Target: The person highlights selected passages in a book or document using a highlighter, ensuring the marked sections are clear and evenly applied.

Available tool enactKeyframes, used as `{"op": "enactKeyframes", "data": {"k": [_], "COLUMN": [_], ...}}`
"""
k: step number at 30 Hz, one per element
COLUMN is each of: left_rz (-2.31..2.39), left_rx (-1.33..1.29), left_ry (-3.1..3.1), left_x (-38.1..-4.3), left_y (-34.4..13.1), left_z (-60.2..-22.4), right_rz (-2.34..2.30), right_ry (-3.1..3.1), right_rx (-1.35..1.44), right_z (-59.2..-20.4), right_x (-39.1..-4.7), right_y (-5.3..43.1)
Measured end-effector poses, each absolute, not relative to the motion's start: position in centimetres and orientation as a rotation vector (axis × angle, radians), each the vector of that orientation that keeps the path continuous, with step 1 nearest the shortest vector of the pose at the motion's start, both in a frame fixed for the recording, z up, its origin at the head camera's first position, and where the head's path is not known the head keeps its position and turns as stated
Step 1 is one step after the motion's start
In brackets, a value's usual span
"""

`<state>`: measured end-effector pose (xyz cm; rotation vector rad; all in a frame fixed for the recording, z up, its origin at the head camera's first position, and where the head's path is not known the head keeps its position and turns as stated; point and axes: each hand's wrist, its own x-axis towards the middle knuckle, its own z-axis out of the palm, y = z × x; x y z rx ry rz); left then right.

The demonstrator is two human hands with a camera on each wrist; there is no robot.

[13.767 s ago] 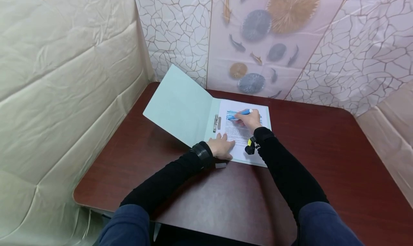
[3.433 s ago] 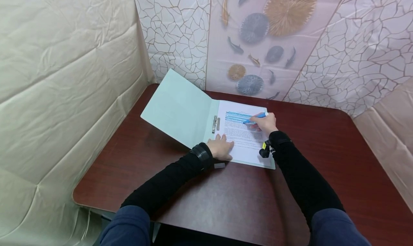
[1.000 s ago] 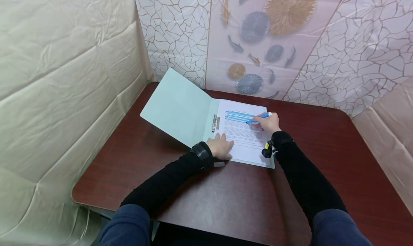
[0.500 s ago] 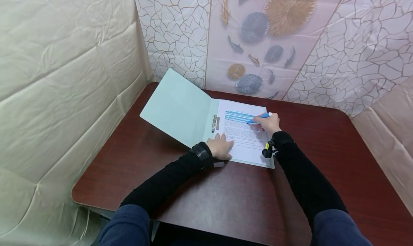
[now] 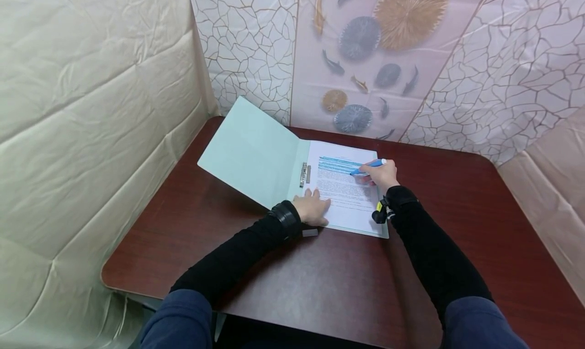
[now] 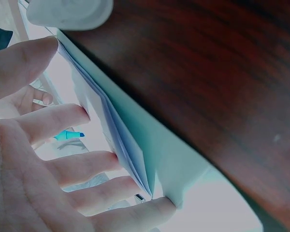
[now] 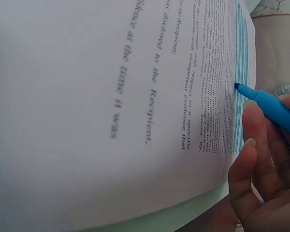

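Observation:
My right hand [image 5: 384,175] pinches a blue highlighter [image 7: 276,107], its tip at the printed page [image 5: 343,207] just below several blue highlighted lines [image 5: 337,164]. In the right wrist view the tip meets the edge of those stripes. My left hand [image 5: 312,209] lies with spread fingers on the lower left corner of the sheets. From the left wrist view, its fingertips [image 6: 77,114] rest along the paper's edge. The sheets sit in an open pale green folder [image 5: 256,151], whose left cover tilts up off the table. A metal clip [image 5: 304,175] runs along the folder's spine.
A small grey piece [image 5: 310,232] lies on the dark red table [image 5: 347,288] just in front of the folder, by my left wrist. Patterned wall cloth [image 5: 251,44] stands behind the table, and a cream drape [image 5: 91,135] hangs at the left.
Since the earliest frame, the blue marking has become several full stripes, and my right hand has moved right and slightly down the page. Over the last second it has barely shifted. My left hand stays put.

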<state>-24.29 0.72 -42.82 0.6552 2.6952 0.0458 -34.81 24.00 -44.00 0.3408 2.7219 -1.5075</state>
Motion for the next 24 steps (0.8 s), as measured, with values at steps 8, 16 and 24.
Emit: {"op": "enactKeyframes", "data": {"k": [8, 16, 24], "left_rz": [0.046, 0.063, 0.07], "left_rx": [0.66, 0.667, 0.661], "left_ry": [2.692, 2.691, 2.688], "left_x": [-24.26, -24.26, -24.22], "left_y": [0.73, 0.65, 0.59], "left_z": [-42.71, -42.6, -42.49], "right_rz": [-1.561, -1.522, -1.527], "right_ry": [2.668, 2.676, 2.681], "right_rx": [0.341, 0.316, 0.301], "right_z": [-44.08, -43.66, -43.3], "right_x": [-34.9, -34.34, -34.0], "right_y": [24.44, 24.29, 24.29]}}
